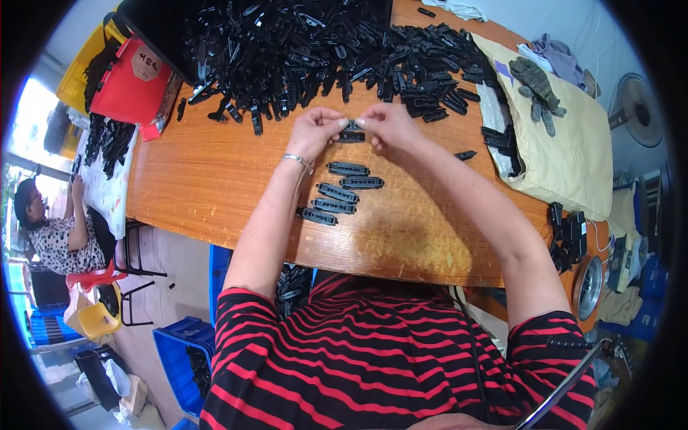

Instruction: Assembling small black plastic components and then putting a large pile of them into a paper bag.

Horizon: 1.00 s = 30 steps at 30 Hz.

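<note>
My left hand [315,132] and my right hand [391,127] meet over the wooden table, thumbs and fingertips pinched on the two ends of a small black plastic part [351,125]. Right below it, close to the fingers, is another long black part [351,137]; I cannot tell whether the two touch. Nearer my body lie several similar slotted black parts [340,192], roughly side by side in a slanting column. Beyond my hands spreads a large heap of black plastic parts [308,54].
A red bag [136,84] stands at the table's left. On the right, a paper sack [566,136] carries a dirty glove [534,86], with black parts at its opening. One loose part [465,155] lies beside my right forearm. Another person [61,229] sits at far left.
</note>
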Each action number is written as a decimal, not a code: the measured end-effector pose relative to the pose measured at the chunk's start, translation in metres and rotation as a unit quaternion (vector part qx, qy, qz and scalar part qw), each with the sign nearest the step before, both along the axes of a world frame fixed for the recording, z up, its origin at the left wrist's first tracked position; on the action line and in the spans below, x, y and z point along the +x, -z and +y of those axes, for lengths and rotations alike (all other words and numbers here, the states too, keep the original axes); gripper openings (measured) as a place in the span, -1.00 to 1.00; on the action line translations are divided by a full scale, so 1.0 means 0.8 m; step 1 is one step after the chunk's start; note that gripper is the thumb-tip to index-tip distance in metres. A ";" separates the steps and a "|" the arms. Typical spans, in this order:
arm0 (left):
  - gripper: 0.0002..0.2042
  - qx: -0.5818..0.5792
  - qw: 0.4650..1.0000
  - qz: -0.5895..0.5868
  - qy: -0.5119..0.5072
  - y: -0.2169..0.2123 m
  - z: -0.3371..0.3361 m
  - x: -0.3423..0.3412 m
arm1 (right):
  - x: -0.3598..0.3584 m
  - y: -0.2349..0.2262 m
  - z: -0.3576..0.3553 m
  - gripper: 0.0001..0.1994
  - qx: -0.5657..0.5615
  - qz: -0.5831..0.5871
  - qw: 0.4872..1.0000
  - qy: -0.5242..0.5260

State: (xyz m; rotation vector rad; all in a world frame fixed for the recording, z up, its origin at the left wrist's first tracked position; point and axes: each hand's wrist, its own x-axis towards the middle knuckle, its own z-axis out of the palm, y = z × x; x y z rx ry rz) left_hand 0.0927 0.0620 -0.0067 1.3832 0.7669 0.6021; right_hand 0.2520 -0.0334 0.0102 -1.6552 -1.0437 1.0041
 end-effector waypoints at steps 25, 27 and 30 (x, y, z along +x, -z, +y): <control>-0.82 0.097 0.968 0.231 -0.007 0.027 0.013 0.013 | 0.010 -0.001 0.027 -0.74 -0.221 -0.014 0.973 -0.062; -0.83 0.093 0.961 0.260 -0.002 0.020 0.013 0.016 | 0.017 0.002 0.032 -0.73 -0.243 -0.005 0.968 -0.064; -0.85 0.157 0.930 0.333 -0.004 0.012 0.008 0.025 | 0.021 0.004 0.041 -0.67 -0.274 -0.012 0.958 -0.080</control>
